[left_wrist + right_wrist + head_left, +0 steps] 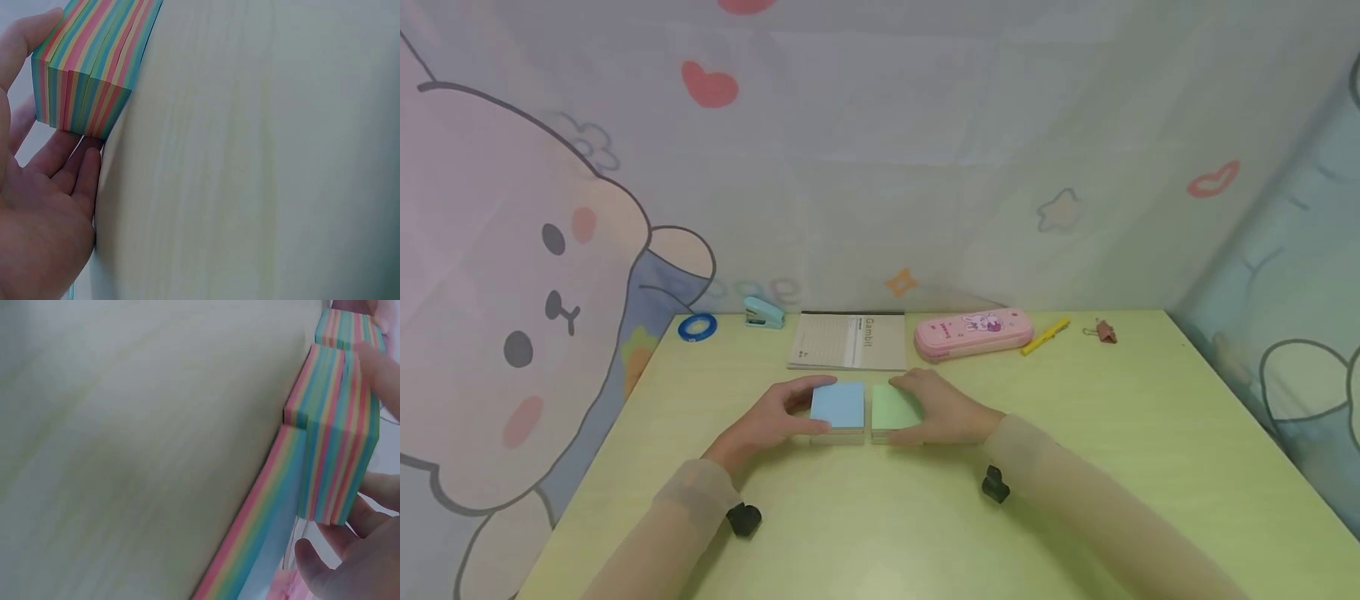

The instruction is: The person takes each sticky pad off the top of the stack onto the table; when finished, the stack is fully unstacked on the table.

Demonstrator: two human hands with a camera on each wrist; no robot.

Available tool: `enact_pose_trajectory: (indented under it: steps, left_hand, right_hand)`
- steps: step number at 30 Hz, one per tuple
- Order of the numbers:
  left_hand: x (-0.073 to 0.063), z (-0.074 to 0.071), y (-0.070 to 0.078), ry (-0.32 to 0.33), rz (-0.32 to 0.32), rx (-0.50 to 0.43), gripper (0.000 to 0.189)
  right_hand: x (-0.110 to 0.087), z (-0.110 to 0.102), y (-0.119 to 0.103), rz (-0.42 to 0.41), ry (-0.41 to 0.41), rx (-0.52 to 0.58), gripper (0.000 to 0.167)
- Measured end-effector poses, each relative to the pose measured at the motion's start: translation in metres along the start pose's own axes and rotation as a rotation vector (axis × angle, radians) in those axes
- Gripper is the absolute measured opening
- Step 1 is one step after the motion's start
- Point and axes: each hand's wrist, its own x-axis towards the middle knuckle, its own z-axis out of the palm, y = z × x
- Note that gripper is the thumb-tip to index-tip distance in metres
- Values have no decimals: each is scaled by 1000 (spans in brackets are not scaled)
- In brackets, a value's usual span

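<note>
Two stacks of sticky notes with multicoloured striped edges stand side by side near the middle of the table (865,517), a narrow gap between them. My left hand (778,414) grips the blue-topped stack (838,406) from its left, thumb on the near side and fingers at the far side. From the right, my right hand (947,408) holds the green-topped stack (893,407) the same way. In the right wrist view, a low pad with a light blue face (269,550) juts out from the bottom of that stack (331,437); in the head view my hand hides it.
Along the back edge lie a blue tape roll (697,327), a light blue stapler (764,313), a notebook (848,340), a pink pencil case (974,333), a slim yellow pen-like thing (1045,337) and a reddish binder clip (1104,332). A printed cloth (925,167) hangs behind.
</note>
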Motion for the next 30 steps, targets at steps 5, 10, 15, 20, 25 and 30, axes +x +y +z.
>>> enact_pose_trajectory:
  steps: [5,10,15,20,25,30]
  left_hand:
    - [0,0,-2,-3,1,-11,71]
    - [1,0,-2,-3,11,-3,71]
    - [1,0,-3,-9,20,-10,71]
    - [1,0,-4,-20,24,-22,72]
    - [1,0,-4,-6,29,-7,71]
    - [1,-1,-4,-9,20,-17,72]
  right_hand:
    - [4,5,0,-8,22,-30,92]
    - [7,4,2,-30,52,-53,82]
    - [-2,-4,4,0,100,-13,82]
    - [-21,-23,18,27,130,13,89]
    - [-50,-42,47,43,162,5,92]
    - [-82,-51,75,143,161,-37,85]
